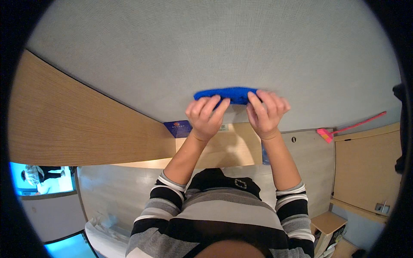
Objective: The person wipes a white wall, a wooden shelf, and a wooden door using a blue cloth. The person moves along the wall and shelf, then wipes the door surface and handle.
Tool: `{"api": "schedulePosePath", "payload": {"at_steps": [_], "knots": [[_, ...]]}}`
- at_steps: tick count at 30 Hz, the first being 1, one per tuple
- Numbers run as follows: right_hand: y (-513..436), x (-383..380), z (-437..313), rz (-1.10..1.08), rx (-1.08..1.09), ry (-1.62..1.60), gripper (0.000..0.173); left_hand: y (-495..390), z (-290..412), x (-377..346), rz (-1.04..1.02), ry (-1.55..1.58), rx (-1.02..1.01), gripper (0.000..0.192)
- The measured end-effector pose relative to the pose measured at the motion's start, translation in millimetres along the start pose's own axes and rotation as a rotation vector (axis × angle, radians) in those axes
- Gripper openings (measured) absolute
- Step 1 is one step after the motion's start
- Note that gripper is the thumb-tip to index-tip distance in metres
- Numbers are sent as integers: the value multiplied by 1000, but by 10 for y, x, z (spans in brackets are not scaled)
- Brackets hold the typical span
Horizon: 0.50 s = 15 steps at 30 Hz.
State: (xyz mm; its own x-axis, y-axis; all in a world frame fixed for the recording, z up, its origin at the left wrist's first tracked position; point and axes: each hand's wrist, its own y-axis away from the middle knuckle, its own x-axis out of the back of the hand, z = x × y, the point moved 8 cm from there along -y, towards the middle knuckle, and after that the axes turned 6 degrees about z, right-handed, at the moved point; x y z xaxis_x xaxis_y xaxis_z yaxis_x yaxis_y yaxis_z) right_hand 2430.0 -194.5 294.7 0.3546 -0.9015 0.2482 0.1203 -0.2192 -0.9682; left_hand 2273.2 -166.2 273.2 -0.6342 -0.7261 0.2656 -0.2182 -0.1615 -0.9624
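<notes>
A folded bright-blue cloth stretches between my two hands, in front of a grey textured wall. My left hand grips its left part with bent fingers. At the right end, my right hand pinches the cloth between thumb and fingers; slight blur shows there. Whether the cloth touches the wall, I cannot tell. Below my hands lies a light wooden surface, partly covered by my forearms.
A wooden panel rises at left, with a dark blue printed card by its end. Beside my right forearm is a clear blue bottle. A pink broom leans near a wooden door. A lit screen is far left.
</notes>
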Motion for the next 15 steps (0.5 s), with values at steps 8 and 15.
{"api": "schedulePosePath", "payload": {"at_steps": [8, 15], "knots": [[-447, 74, -91, 65, 4, 14, 36, -521, 48, 125, 57, -28, -116, 24], [-1428, 349, 92, 283, 64, 149, 34, -1487, -137, 240, 240, 62, -29, 29]]}}
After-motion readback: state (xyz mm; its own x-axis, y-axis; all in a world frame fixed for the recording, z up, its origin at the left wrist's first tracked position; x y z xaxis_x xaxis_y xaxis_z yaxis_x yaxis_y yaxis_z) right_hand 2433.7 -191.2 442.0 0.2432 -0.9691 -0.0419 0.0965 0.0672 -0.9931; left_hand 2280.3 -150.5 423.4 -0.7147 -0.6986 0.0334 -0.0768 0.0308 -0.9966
